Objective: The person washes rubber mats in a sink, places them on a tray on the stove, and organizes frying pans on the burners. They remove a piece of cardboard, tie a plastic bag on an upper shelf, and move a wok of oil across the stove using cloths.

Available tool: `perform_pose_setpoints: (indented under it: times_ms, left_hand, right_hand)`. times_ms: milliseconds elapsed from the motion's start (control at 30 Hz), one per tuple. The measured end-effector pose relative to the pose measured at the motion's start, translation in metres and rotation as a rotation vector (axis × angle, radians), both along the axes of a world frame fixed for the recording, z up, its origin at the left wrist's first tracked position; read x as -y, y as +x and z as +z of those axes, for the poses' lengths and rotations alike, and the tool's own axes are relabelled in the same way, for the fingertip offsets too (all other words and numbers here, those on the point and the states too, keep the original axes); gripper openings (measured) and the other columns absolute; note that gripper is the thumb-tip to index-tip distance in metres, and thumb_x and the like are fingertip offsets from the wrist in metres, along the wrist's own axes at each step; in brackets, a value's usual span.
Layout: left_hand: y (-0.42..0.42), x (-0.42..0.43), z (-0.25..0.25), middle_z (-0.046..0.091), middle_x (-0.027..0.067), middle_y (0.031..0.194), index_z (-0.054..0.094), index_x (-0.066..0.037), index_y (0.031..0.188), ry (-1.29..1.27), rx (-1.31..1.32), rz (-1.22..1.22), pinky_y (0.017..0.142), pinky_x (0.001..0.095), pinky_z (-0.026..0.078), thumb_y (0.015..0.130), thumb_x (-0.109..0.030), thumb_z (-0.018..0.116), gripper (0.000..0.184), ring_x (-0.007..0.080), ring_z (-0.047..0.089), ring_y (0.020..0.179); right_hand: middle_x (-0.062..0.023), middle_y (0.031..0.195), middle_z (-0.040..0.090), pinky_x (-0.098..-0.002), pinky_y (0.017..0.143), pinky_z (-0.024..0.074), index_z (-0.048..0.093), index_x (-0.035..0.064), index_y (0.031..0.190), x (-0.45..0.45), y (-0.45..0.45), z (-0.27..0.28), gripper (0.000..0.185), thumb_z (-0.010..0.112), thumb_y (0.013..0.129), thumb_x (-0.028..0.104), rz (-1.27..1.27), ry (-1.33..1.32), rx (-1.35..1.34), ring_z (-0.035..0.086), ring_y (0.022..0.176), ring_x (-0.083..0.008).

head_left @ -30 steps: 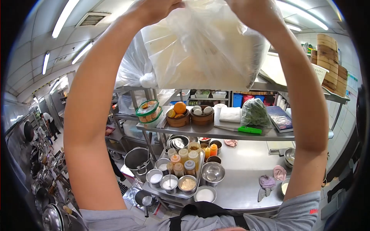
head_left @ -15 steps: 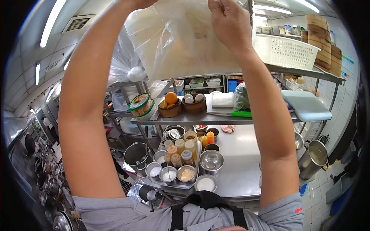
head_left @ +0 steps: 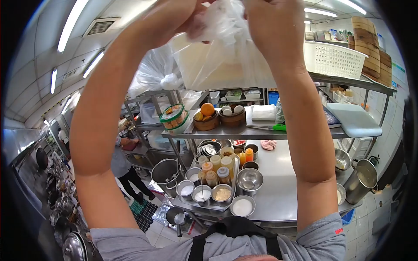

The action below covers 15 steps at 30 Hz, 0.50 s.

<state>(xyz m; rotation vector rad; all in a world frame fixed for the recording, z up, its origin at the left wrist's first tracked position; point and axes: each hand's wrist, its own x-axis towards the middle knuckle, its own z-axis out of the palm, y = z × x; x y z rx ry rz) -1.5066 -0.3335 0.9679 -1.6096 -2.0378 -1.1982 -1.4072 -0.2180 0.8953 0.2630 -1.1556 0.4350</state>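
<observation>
Both my arms reach up to a clear plastic bag (head_left: 222, 56) with pale, flat-sided contents at the top of the view. My left hand (head_left: 191, 21) holds the gathered plastic from the left, its fingers curled. My right hand (head_left: 276, 30) is closed at the bag's right side, its fingertips partly cut off by the top edge. Between the hands the plastic is bunched. Left of it sits another knotted plastic bag (head_left: 159, 71). On the shelf below are two round steamers, one with oranges (head_left: 207, 117) and one with eggs (head_left: 232, 115).
A white basket (head_left: 335, 58) and wooden steamers (head_left: 366, 48) stand on the upper right shelf. Squeeze bottles and bowls fill a tray (head_left: 235, 182) on the steel table (head_left: 278, 174). A green-handled knife (head_left: 278, 127) lies on the middle shelf. A person (head_left: 126, 167) stands at left.
My hands have drawn together at the bag's top, bunching the plastic. The view has shifted, and the white basket shows at right. A person has come into view at left.
</observation>
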Motion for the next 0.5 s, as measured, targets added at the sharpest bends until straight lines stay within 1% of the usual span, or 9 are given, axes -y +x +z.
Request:
perform_pose_setpoints:
  times_ms: [67, 100, 167, 200, 267, 300, 333, 433, 500]
  left_hand:
    - [-0.083, -0.039, 0.025, 0.067, 0.0007, 0.088, 0.069, -0.002, 0.119, -0.45, 0.324, -1.173, 0.071, 0.0275, 0.05, 0.108, -0.065, 0.045, 0.069, 0.0125, 0.061, 0.076]
    - [-0.076, -0.041, 0.025, 0.067, 0.0007, 0.088, 0.069, -0.002, 0.119, -0.447, 0.322, -1.175, 0.071, 0.0275, 0.05, 0.108, -0.065, 0.045, 0.069, 0.0125, 0.061, 0.076]
    - [-0.048, -0.047, 0.025, 0.064, -0.0006, 0.083, 0.069, -0.003, 0.115, -0.09, 0.215, -0.754, 0.065, 0.0239, 0.047, 0.11, -0.057, 0.048, 0.058, 0.0084, 0.059, 0.074]
    - [-0.036, -0.037, 0.015, 0.064, -0.0006, 0.083, 0.069, -0.003, 0.115, -0.097, 0.217, -0.764, 0.065, 0.0239, 0.047, 0.11, -0.057, 0.048, 0.058, 0.0084, 0.059, 0.074]
    - [-0.014, -0.022, -0.013, 0.06, -0.0016, 0.08, 0.067, -0.004, 0.107, 0.424, -1.113, -0.033, 0.063, 0.0252, 0.046, 0.11, -0.042, 0.053, 0.04, 0.0088, 0.058, 0.073]
    - [-0.052, -0.025, 0.008, 0.064, 0.006, 0.104, 0.061, -0.004, 0.127, 0.282, -0.499, -0.43, 0.085, 0.0347, 0.049, 0.106, -0.032, 0.061, 0.035, 0.0167, 0.061, 0.096]
    - [-0.094, -0.034, 0.03, 0.069, 0.0136, 0.127, 0.055, -0.004, 0.148, 0.079, 0.133, -0.774, 0.108, 0.0442, 0.053, 0.101, -0.022, 0.069, 0.052, 0.0245, 0.064, 0.12]
    - [-0.092, -0.032, 0.015, 0.07, 0.0079, 0.121, 0.052, 0.0, 0.149, 0.219, 0.238, -0.645, 0.102, 0.0378, 0.059, 0.11, -0.032, 0.056, 0.05, 0.0191, 0.07, 0.104]
    - [-0.107, -0.024, 0.009, 0.071, -0.0001, 0.091, 0.061, -0.001, 0.135, 0.351, 0.446, -0.599, 0.063, 0.025, 0.052, 0.11, -0.036, 0.058, 0.043, 0.0084, 0.068, 0.076]
  right_hand:
    - [-0.0121, 0.088, 0.07, -0.0291, 0.061, 0.0474, 0.063, -0.0006, 0.107, 0.008, -0.007, -0.004, 0.018, 0.074, 0.095, 0.008, 0.132, 0.007, 0.121, 0.058, 0.067, -0.0108]
    - [-0.0144, 0.092, 0.07, -0.0324, 0.063, 0.0494, 0.062, -0.0011, 0.111, 0.018, -0.007, -0.015, 0.022, 0.073, 0.094, 0.008, 0.02, 0.047, 0.157, 0.062, 0.071, -0.015]
    - [-0.0166, 0.097, 0.07, -0.0356, 0.064, 0.0514, 0.06, -0.0015, 0.116, 0.019, -0.02, -0.02, 0.026, 0.072, 0.094, 0.007, -0.102, 0.082, 0.191, 0.065, 0.074, -0.0193]
    - [-0.0185, 0.101, 0.069, -0.0403, 0.068, 0.0528, 0.059, -0.0021, 0.119, 0.008, -0.036, -0.018, 0.029, 0.07, 0.094, 0.007, -0.289, 0.123, 0.042, 0.067, 0.08, -0.0256]
    - [-0.0204, 0.105, 0.068, -0.045, 0.071, 0.0542, 0.057, -0.0027, 0.122, -0.022, -0.046, -0.013, 0.032, 0.069, 0.094, 0.008, -0.55, 0.136, -0.097, 0.069, 0.085, -0.0318]
    - [-0.0221, 0.104, 0.067, -0.0485, 0.075, 0.0541, 0.058, -0.0038, 0.121, -0.042, -0.041, -0.011, 0.031, 0.068, 0.094, 0.008, -0.533, 0.222, -0.039, 0.069, 0.091, -0.0369]
    - [-0.0237, 0.104, 0.067, -0.0521, 0.08, 0.0539, 0.058, -0.0048, 0.12, -0.06, -0.029, -0.013, 0.031, 0.067, 0.093, 0.008, -0.517, 0.305, 0.029, 0.068, 0.096, -0.042]
    - [-0.0256, 0.106, 0.066, -0.0506, 0.082, 0.0532, 0.062, -0.0072, 0.116, -0.071, 0.01, -0.012, 0.025, 0.065, 0.096, 0.008, -0.529, 0.255, 0.159, 0.067, 0.096, -0.0403]
    - [-0.0251, 0.106, 0.066, -0.0495, 0.082, 0.0531, 0.065, -0.0072, 0.113, -0.065, 0.041, -0.008, 0.022, 0.064, 0.097, 0.007, -0.496, 0.196, 0.267, 0.067, 0.097, -0.0391]
